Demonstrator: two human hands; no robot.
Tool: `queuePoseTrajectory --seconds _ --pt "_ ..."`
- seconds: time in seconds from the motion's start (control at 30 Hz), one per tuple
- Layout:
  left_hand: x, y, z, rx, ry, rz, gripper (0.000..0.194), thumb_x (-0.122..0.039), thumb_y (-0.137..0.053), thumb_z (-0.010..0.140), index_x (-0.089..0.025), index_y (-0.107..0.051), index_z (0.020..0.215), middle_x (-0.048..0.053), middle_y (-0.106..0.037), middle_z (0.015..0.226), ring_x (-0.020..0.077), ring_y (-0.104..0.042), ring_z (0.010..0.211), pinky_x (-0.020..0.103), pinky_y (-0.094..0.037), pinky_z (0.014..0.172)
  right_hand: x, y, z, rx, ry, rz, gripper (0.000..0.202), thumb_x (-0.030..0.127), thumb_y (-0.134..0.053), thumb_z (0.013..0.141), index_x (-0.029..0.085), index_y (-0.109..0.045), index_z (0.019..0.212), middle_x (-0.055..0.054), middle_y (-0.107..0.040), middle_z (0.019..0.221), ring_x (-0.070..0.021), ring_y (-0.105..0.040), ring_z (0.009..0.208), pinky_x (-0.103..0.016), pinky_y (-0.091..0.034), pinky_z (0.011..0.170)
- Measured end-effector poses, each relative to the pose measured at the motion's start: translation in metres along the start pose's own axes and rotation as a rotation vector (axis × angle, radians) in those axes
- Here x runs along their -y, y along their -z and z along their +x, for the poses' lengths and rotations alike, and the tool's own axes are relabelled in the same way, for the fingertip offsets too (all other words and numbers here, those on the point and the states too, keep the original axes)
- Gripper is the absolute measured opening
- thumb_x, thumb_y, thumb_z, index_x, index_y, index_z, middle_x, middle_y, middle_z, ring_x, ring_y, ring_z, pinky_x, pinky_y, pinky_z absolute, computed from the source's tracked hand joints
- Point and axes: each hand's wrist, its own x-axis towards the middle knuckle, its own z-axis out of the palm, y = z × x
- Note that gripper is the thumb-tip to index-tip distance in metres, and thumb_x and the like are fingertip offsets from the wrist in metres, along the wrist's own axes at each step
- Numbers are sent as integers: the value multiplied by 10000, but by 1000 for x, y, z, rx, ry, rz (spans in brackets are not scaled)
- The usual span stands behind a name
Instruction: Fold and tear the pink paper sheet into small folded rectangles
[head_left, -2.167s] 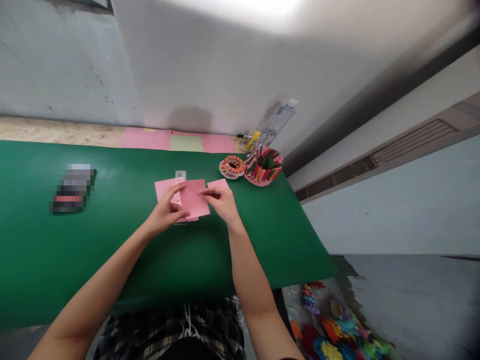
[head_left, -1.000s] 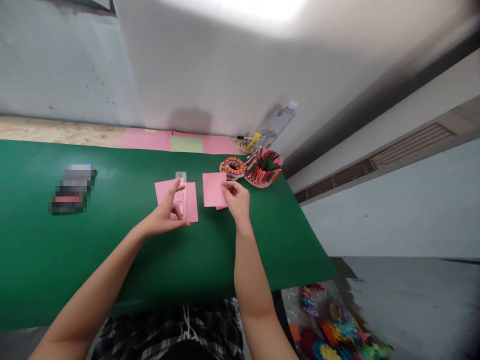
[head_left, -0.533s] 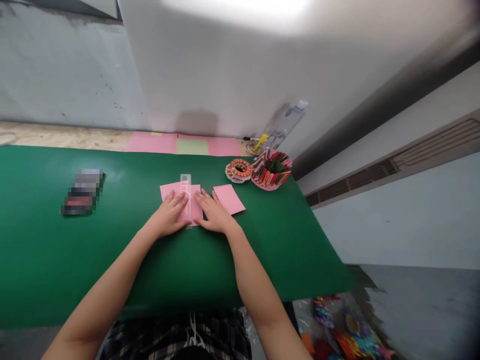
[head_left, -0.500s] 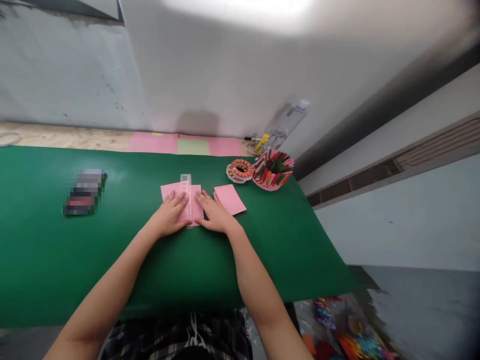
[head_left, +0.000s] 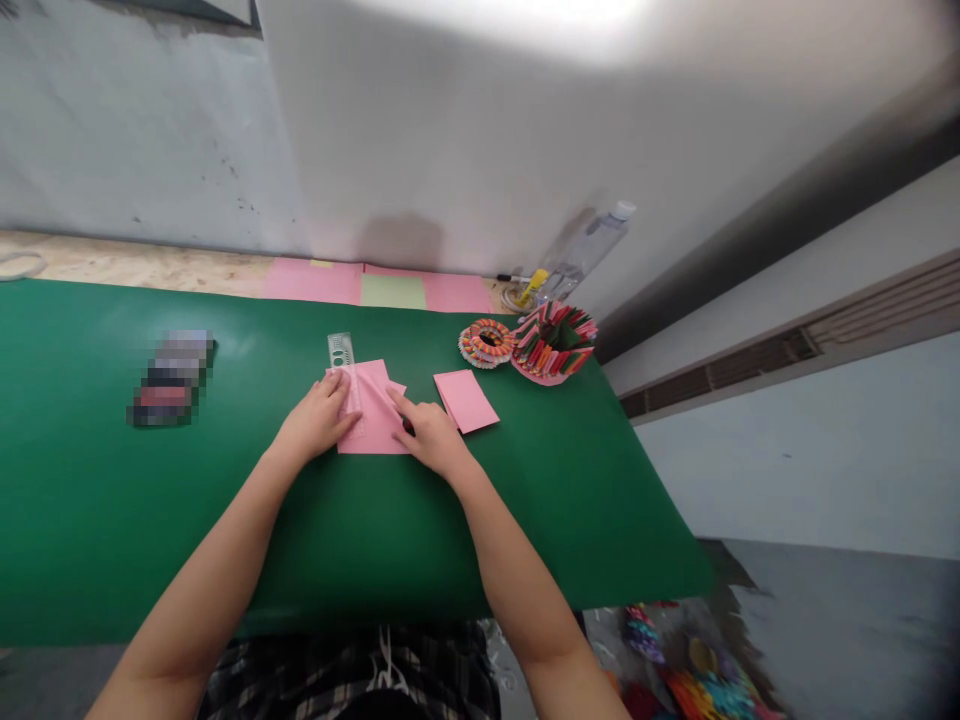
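A pink paper sheet (head_left: 379, 430) lies on the green tabletop (head_left: 360, 540), with a raised fold or flap along its upper right. The clear ruler (head_left: 341, 351) lies tilted over the sheet's left part and sticks out past its top edge. My left hand (head_left: 316, 415) rests on the ruler and the paper's left side, fingers spread. At the paper's right edge is my right hand (head_left: 430, 434), index finger and thumb apart, touching the sheet; its other fingers are curled. Just right of that hand is a folded pink paper piece (head_left: 468, 400).
To the right stand a round holder full of folded paper strips (head_left: 553, 345) and a striped paper ring (head_left: 487, 342). A clear bottle (head_left: 596, 250) leans by the wall. A blurred-out dark object (head_left: 172, 378) lies left. Pink sheets (head_left: 315, 280) line the back.
The ruler has shifted left off the paper's middle, with my left hand. The paper's right part has lifted into a fold, and my right hand's fingers have curled except the index finger and thumb.
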Motion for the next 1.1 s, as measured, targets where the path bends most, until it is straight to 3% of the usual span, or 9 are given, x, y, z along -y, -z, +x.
queuePoseTrajectory --seconds 0.2,0.27,0.37,0.5,0.63,0.73,0.83,0.97,1.1 --pt "-2 4 1 21 28 5 662 -350 -501 859 -26 -309 1404 245 -303 1462 350 -279 1362 484 -260 1104 -10 4 -1 -238 -66 391 653 114 -601 745 260 -432 1359 -62 -646 1098 -125 -609 715 -321 -514 802" --pt "-3 6 2 -91 16 -59 767 -328 -535 840 -68 -164 1459 238 -217 1499 355 -234 1378 499 -284 1089 -13 10 -2 -352 -81 471 685 146 -639 721 254 -422 1362 -75 -613 1136 -100 -578 665 -328 -519 808" --pt "-11 12 2 -382 -100 -141 823 -261 -512 857 -154 13 1481 191 -121 1536 322 -149 1408 494 -264 1103 -12 19 -5 -500 -114 588 757 208 -663 728 260 -330 1406 -89 -581 1159 -100 -578 679 -331 -524 810" --pt "-32 22 -3 -624 -280 -235 815 -271 -538 857 -209 -16 1480 163 -218 1516 306 -163 1409 504 -232 1113 -1 26 -10 -559 -130 694 909 243 -664 751 321 -99 1459 -125 -437 1364 -120 -605 742 -330 -541 795" --pt "-49 22 -9 -520 -355 -331 834 -361 -625 809 -208 -138 1468 166 -290 1487 337 -164 1403 543 -226 1102 15 29 -17 -424 0 712 888 226 -652 757 374 -103 1440 -116 -217 1510 -118 -619 790 -317 -560 770" --pt "-54 14 -11 -402 -381 -403 785 -351 -643 799 -198 -226 1446 173 -329 1467 335 -192 1396 532 -247 1098 22 31 -23 -328 142 733 757 191 -601 780 361 -213 1408 -101 -327 1446 -115 -643 822 -287 -573 733" --pt "-57 5 -11 -324 -346 -567 610 -284 -592 833 -198 -349 1385 157 -493 1347 280 -462 1256 460 -387 1026 24 31 -26 -289 227 793 691 152 -576 793 351 -269 1379 -70 -489 1296 -134 -670 876 -279 -579 742" --pt "-63 -1 -11 -223 -295 -793 326 -273 -614 810 -179 -595 1121 114 -639 1127 241 -595 1066 406 -462 929 23 29 -24 -299 171 869 566 181 -573 817 318 -369 1326 -53 -568 1200 -160 -676 933 -320 -578 823" --pt "-67 -2 -10 -171 -109 -992 328 -300 -658 764 -164 -622 1060 84 -680 1028 222 -644 925 370 -508 835 23 27 -20 -334 128 831 450 235 -595 818 271 -474 1249 -57 -606 1157 -176 -655 984 -363 -550 895"
